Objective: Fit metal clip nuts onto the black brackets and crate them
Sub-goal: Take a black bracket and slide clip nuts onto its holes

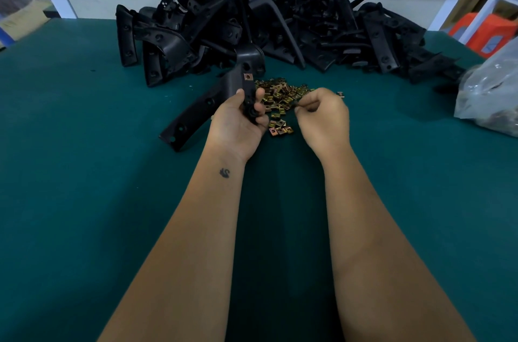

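Over the desk [84, 201], left hand [241, 117] grips a black bracket [207, 102] with one nut fitted; right hand [322, 114] pinches among loose nuts [280, 100].

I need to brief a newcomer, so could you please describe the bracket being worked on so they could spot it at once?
On the green table, in front of the big heap of black brackets, find the left hand. It grips one curved black bracket, lifted apart from the heap. Only this one shows a copper-coloured clip nut fitted near its bend.
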{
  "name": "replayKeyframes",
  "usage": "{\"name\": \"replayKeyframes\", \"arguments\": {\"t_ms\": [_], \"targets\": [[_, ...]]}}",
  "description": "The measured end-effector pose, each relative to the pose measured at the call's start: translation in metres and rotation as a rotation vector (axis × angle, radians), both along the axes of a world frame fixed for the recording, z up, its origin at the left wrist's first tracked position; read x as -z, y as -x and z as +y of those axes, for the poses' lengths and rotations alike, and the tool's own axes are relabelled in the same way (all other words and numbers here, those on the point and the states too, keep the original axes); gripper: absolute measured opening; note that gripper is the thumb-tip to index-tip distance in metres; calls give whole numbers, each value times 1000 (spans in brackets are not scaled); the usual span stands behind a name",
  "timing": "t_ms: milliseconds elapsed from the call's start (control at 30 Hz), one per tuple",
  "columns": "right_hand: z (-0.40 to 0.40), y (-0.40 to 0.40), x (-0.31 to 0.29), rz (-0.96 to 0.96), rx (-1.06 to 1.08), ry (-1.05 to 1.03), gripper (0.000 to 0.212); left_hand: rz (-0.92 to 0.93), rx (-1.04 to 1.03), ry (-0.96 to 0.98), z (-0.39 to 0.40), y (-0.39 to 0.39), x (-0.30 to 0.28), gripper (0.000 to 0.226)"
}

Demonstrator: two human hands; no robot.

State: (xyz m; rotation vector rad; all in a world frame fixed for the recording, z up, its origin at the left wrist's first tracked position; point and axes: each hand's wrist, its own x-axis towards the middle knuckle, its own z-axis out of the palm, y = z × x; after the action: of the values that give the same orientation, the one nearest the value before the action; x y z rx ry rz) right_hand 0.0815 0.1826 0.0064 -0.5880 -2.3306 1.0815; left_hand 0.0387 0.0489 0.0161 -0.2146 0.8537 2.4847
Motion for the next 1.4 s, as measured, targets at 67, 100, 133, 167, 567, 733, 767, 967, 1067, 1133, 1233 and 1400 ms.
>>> {"name": "replayKeyframes", "arguments": {"t_ms": [67,100,133,167,567,733,767,967,1067,1133,1233,1400], "targets": [[0,1,1,25,40,25,11,-6,-18,-9,-1,1,1,16],[0,2,2,29,40,46,10,-8,-26,-15,-1,2,1,16],[-2,2,2,41,31,80,10,-10,-33,-18,-1,2,1,16],[-4,3,2,67,12,128,11,-7,-36,-15,-1,2,1,15],[-21,0,-14,349,-325,597,24,268,-87,239,5,-4,2,26],[-24,0,-15,350,-328,598,21,274,-134,244,5,-4,0,29],[-24,0,-15,352,-315,593,21,280,-142,257,6,-4,0,30],[-22,0,-15,346,-319,569,25,297,-147,252,6,-4,1,25],[-23,-1,-16,336,-342,547,28,301,-140,233,5,-4,1,25],[-23,-2,-16,333,-363,546,26,294,-137,224,4,-3,1,25],[-23,-3,-18,333,-392,556,23,255,-151,205,4,-3,1,25],[-24,-2,-17,319,-378,560,21,214,-125,186,5,-4,0,26]]}}
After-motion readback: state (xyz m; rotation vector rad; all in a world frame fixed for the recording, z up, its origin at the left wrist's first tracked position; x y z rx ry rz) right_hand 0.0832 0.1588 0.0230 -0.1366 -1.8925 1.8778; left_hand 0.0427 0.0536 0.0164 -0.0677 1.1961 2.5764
